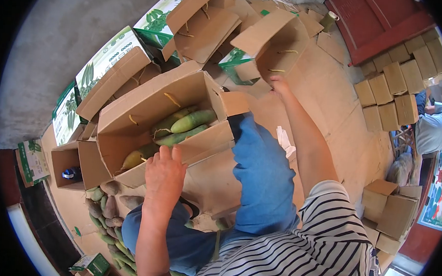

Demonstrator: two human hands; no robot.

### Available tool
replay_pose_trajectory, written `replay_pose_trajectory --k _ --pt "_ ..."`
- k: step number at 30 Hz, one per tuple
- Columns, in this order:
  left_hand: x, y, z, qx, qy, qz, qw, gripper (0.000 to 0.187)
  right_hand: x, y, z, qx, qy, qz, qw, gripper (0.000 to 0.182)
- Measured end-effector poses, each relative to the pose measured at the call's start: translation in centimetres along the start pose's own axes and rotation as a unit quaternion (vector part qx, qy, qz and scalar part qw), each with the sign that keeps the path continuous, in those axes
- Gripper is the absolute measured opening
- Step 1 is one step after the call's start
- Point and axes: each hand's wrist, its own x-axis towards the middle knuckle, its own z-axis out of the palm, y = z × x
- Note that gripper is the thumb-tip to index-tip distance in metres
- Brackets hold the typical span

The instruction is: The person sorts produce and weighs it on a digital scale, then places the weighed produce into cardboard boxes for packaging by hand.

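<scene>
In the head view, an open cardboard box (pixel 155 102) with yellow cord handles stands before me, holding several long green radishes (pixel 192 120). My left hand (pixel 165 174) rests over its near wall, fingers bent across the rim. Out to the right, my right hand (pixel 279 86) is closed at the near corner of a second open box (pixel 290 56), which has green and white print on its side. Its fingertips are partly hidden. No radish can be seen in the visible part of that second box.
More open printed boxes (pixel 109 74) line the wall. A radish pile (pixel 108 217) lies by my left leg. A small carton (pixel 65 167) holds a dark blue object. Stacked brown cartons (pixel 396 82) and a person in a light blue top (pixel 434 129) are at the right.
</scene>
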Motion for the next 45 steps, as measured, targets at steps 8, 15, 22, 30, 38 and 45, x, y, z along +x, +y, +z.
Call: replay_pose_trajectory --k 8,15,22,30,38,45 --pt "-0.2 -0.2 0.0 -0.009 0.003 -0.002 1.0 0.04 -2.9 -1.2 -3.6 -0.002 0.039 -0.075 0.996 0.025" --pt "-0.3 -0.3 0.3 0.007 0.012 0.0 1.0 0.043 -3.2 -4.7 1.5 -0.278 0.087 -0.128 0.948 0.029" --pt "-0.2 -0.3 0.1 -0.005 -0.001 -0.004 1.0 0.044 -2.9 -8.7 5.1 -0.316 0.033 -0.158 0.935 0.036" --pt "-0.3 -0.5 0.2 -0.009 0.02 0.006 1.0 0.041 -5.3 -9.9 5.9 -0.141 -0.077 -0.112 0.981 0.06" --pt "-0.9 -0.6 1.6 0.014 0.059 0.002 0.998 0.034 -11.5 -7.8 -1.1 -0.151 -0.138 -0.222 0.953 0.053" --pt "-1.5 2.2 1.9 0.044 0.06 -0.015 0.997 0.028 -30.8 -18.2 -0.4 -0.168 -0.23 -0.384 0.878 0.032"
